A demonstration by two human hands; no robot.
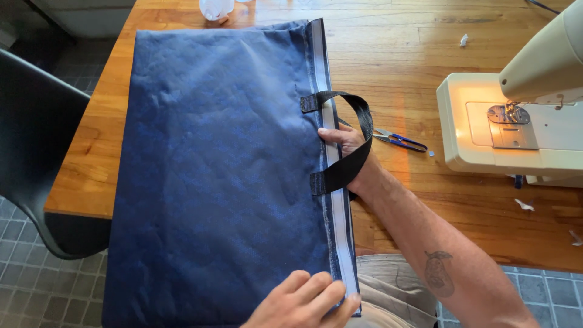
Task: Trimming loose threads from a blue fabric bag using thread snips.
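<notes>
Right hand [341, 141] lay on the white zipper tape [336, 200] along the right edge of the large dark-blue quilted fabric bag [212, 176], fingers curled over that edge and pinching it; whether the thumb sat under the fabric could not be told. The wrist passed through the black webbing strap handle [355, 143], which looped out to the right of the edge and over the forearm. Left hand [303, 300] lay flat at the near end of the same zipper edge, fingers together, fingertips pressing the tape down. Both hands touched one edge, left nearer the body, right farther up near the middle. The zipper's long axis ran away from the person, near to far, tilted slightly left at the far end. The bag lay flat on the wooden worktop [395, 67], its near end hanging over the worktop's edge toward the lap. Blue-handled small scissors [401, 141] lay just right of the right hand, apart from it. A cream sewing machine [516, 121] stood farther right, well apart from the bag
</notes>
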